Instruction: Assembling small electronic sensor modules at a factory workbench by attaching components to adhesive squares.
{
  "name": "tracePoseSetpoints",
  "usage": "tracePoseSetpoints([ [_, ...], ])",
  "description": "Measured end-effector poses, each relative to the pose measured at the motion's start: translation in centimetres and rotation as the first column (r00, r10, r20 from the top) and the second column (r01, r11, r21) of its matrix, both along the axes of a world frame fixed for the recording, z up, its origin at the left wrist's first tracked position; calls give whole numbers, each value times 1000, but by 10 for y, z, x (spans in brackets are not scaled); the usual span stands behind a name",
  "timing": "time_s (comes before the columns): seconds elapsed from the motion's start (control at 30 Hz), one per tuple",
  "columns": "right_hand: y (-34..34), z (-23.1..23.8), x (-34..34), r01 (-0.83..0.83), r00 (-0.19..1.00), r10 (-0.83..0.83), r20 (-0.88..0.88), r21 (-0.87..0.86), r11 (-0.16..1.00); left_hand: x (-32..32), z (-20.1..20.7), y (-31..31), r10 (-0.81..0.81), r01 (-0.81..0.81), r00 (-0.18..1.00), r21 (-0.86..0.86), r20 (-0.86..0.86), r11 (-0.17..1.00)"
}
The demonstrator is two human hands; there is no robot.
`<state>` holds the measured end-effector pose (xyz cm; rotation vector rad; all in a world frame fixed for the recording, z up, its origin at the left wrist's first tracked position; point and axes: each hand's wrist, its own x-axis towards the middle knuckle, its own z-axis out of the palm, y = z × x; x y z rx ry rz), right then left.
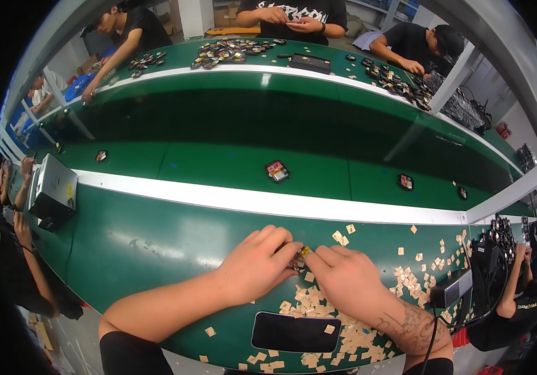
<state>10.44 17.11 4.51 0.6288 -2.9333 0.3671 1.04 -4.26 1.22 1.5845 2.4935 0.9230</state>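
My left hand (257,262) grips a small dark electronic unit (298,260) above the green bench, its fingers curled round the left side. A yellow patch shows on the unit's upper edge; most of it is hidden by my fingers. On the other side my right hand (348,278) is closed, thumb and fingertips pressed against the unit near the yellow patch. Many small tan square pieces (309,304) lie scattered below and to the right of my hands. A black smartphone (281,332) rests flat near the bench's front edge, with one tan square on it.
Beyond a white rail (218,201) runs a green belt carrying several separate units, one (277,171) straight ahead. A grey box-shaped machine (54,187) stands at left, a small cabled device (451,289) at right. Other people work across the belt and on both sides, near piled units (231,52).
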Motion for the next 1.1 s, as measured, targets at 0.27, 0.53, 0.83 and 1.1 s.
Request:
tracePoseSetpoints([
  [0.27,23,-20,-14,153,981,-57,183,-565,811,-1,1,-2,8,-7,998,-17,60,1000],
  [0.53,28,-12,-18,-31,995,65,77,-374,927,-13,6,-7,-61,56,987,39,147,998],
  [0.83,23,-18,-21,66,968,80,237,-551,832,-15,3,-7,-126,125,992,41,21,991],
  [1.1,42,-8,-25,155,890,142,433,-581,799,-13,1,-8,-167,169,981,9,-102,986],
])
